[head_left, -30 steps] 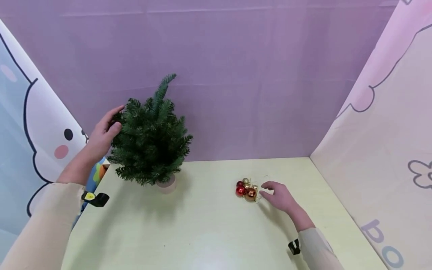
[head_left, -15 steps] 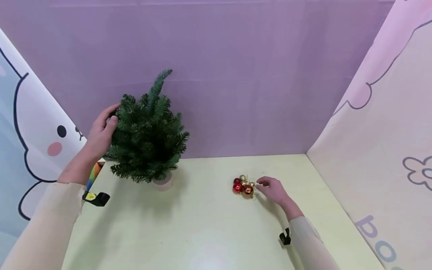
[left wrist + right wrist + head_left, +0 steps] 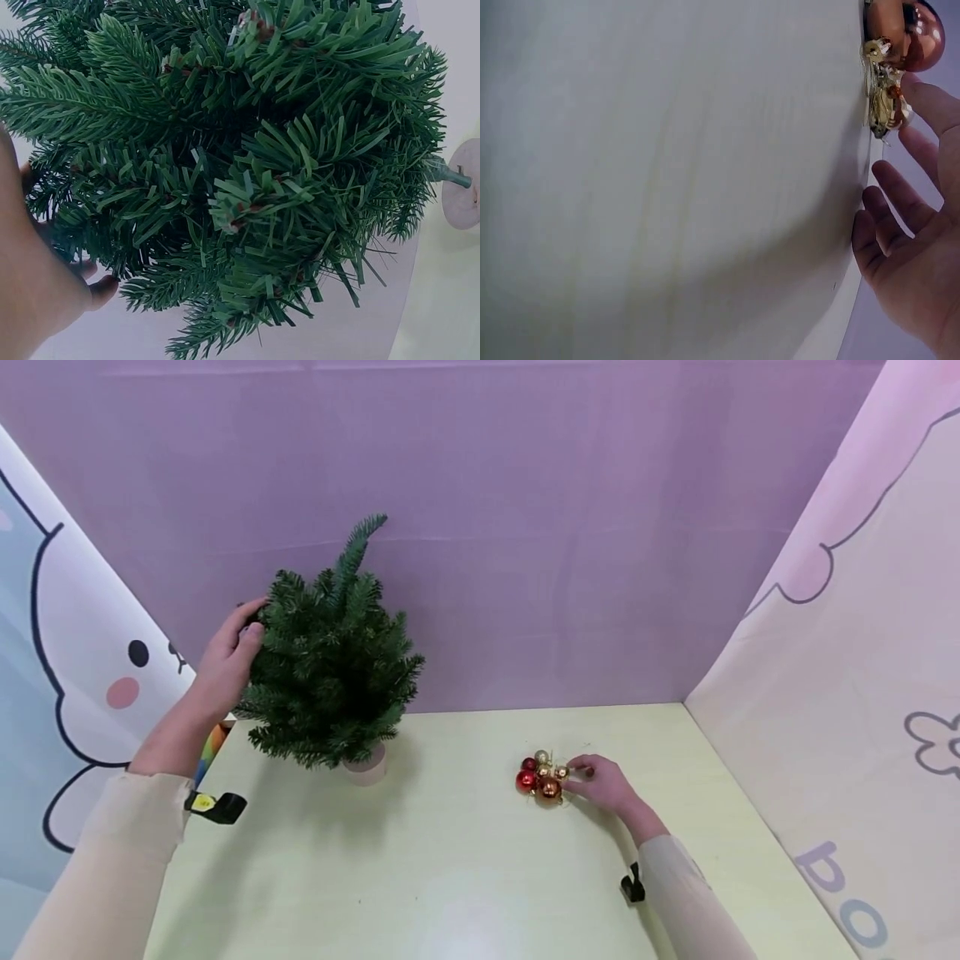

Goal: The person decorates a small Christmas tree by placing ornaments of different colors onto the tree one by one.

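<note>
A small green artificial Christmas tree (image 3: 330, 668) in a pale pot (image 3: 366, 768) stands at the table's left. My left hand (image 3: 228, 664) grips its left branches, thumb in front and fingers partly hidden behind the needles; in the left wrist view the foliage (image 3: 247, 165) fills most of the picture. Right of the table's middle lies a cluster of shiny baubles: red (image 3: 526, 780), dark red, copper (image 3: 550, 789) and small gold ones. My right hand (image 3: 606, 785) is at its right side, thumb and forefinger spread about a small gold bauble (image 3: 901, 112), its other fingers loosely bent.
The pale table (image 3: 450, 860) meets a purple cloth backdrop (image 3: 525, 568) at the back. Printed panels rise at the left (image 3: 97, 677) and at the right (image 3: 847, 693). A patch of colourful material (image 3: 213, 747) shows beyond the table's left edge.
My right hand has come in from the right to the baubles, its thumb and forefinger now at the small gold one. The left hand has settled closer on the tree's branches.
</note>
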`<state>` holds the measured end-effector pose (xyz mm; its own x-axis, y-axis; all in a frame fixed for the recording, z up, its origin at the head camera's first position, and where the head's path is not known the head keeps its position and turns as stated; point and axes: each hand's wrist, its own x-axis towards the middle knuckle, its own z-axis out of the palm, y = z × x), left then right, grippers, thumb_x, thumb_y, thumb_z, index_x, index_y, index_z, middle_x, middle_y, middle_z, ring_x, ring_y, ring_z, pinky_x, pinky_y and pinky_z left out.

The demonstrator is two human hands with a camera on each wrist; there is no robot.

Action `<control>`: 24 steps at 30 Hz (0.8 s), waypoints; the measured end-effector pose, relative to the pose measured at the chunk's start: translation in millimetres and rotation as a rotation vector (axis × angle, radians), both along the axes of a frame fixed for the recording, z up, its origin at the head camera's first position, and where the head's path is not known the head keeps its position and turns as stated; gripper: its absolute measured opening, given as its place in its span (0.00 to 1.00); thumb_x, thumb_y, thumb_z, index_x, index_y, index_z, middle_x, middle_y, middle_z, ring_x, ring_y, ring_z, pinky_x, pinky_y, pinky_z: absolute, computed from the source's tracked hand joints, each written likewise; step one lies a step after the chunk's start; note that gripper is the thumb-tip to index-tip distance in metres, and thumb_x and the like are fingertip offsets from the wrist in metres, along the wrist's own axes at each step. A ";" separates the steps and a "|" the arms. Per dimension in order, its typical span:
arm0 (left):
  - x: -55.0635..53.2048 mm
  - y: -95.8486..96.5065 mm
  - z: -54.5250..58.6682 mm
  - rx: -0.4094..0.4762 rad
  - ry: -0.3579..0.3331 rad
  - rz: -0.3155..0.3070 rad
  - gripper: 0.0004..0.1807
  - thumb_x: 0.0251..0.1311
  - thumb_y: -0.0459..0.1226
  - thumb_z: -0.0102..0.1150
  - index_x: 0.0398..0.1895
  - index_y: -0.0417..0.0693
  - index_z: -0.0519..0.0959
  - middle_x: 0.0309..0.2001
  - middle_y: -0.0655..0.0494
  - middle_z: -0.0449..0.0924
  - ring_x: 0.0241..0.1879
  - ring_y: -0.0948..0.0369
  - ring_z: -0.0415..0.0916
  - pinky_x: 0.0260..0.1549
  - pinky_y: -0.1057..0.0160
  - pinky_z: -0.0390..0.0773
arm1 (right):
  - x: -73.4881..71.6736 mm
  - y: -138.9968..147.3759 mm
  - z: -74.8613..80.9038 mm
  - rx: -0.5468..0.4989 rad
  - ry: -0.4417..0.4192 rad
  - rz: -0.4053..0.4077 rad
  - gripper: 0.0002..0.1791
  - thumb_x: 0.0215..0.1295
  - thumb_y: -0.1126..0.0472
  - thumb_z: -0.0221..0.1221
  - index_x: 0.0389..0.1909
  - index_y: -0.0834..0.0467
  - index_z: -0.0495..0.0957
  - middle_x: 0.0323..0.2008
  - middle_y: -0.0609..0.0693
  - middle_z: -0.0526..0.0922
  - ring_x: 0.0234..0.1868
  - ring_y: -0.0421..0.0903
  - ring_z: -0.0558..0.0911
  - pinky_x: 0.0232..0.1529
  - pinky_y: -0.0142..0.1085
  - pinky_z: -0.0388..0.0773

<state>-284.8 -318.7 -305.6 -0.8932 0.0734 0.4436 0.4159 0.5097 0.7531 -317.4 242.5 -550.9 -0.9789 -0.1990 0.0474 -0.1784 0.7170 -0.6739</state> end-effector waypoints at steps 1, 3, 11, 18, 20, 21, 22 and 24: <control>0.1 0.4 0.1 0.002 0.000 0.000 0.28 0.76 0.47 0.32 0.77 0.60 0.52 0.75 0.45 0.47 0.65 0.46 0.53 0.62 0.37 0.48 | -0.9 -1.0 -0.1 0.009 0.002 -0.004 0.23 0.53 0.51 0.71 0.49 0.56 0.81 0.49 0.54 0.81 0.49 0.54 0.78 0.52 0.52 0.74; -0.3 0.7 0.0 0.006 0.002 -0.001 0.28 0.76 0.47 0.32 0.77 0.60 0.52 0.75 0.45 0.47 0.64 0.45 0.53 0.62 0.37 0.48 | -2.8 -2.3 -1.1 0.032 0.015 -0.013 0.24 0.52 0.49 0.72 0.48 0.56 0.82 0.48 0.54 0.81 0.49 0.54 0.78 0.52 0.52 0.74; -0.7 -0.7 -3.5 0.012 0.014 0.006 0.27 0.76 0.46 0.32 0.77 0.59 0.53 0.69 0.45 0.56 0.58 0.54 0.60 0.57 0.54 0.57 | -7.0 -3.6 -5.7 0.072 0.044 -0.031 0.19 0.56 0.54 0.69 0.47 0.56 0.82 0.44 0.54 0.81 0.44 0.52 0.79 0.47 0.50 0.76; -1.7 -4.2 -6.2 -0.019 0.030 0.036 0.27 0.76 0.46 0.32 0.77 0.58 0.54 0.46 0.48 0.62 0.19 0.60 0.58 0.33 0.63 0.62 | -9.2 -4.5 -6.2 0.055 0.043 0.001 0.25 0.57 0.58 0.69 0.55 0.60 0.78 0.46 0.56 0.81 0.46 0.54 0.79 0.48 0.50 0.77; -1.7 -3.9 -6.5 -0.013 0.033 0.036 0.27 0.76 0.46 0.32 0.77 0.57 0.54 0.53 0.49 0.62 0.24 0.60 0.60 0.39 0.63 0.59 | -10.2 -4.8 -6.1 0.055 0.045 -0.001 0.25 0.56 0.57 0.69 0.54 0.60 0.78 0.44 0.55 0.80 0.44 0.53 0.79 0.46 0.50 0.78; -1.9 -3.7 -7.1 -0.009 0.038 0.035 0.27 0.76 0.45 0.32 0.77 0.57 0.55 0.53 0.49 0.61 0.25 0.60 0.60 0.40 0.62 0.58 | -10.4 -5.0 -6.0 0.052 0.048 -0.005 0.25 0.55 0.57 0.70 0.53 0.61 0.78 0.43 0.55 0.80 0.43 0.53 0.79 0.45 0.49 0.78; -2.2 -3.7 -7.9 -0.009 0.042 0.035 0.27 0.76 0.45 0.32 0.76 0.57 0.55 0.49 0.48 0.62 0.24 0.61 0.60 0.39 0.63 0.59 | -10.5 -5.1 -6.1 0.049 0.048 -0.012 0.25 0.55 0.56 0.70 0.52 0.61 0.78 0.42 0.54 0.80 0.42 0.53 0.79 0.44 0.49 0.78; -2.5 -3.0 -8.8 -0.016 0.050 0.040 0.27 0.76 0.46 0.33 0.76 0.57 0.56 0.45 0.48 0.63 0.22 0.61 0.59 0.35 0.64 0.61 | -9.7 -4.9 -6.7 0.038 0.039 -0.036 0.24 0.53 0.56 0.71 0.50 0.60 0.78 0.42 0.54 0.79 0.41 0.52 0.79 0.43 0.48 0.78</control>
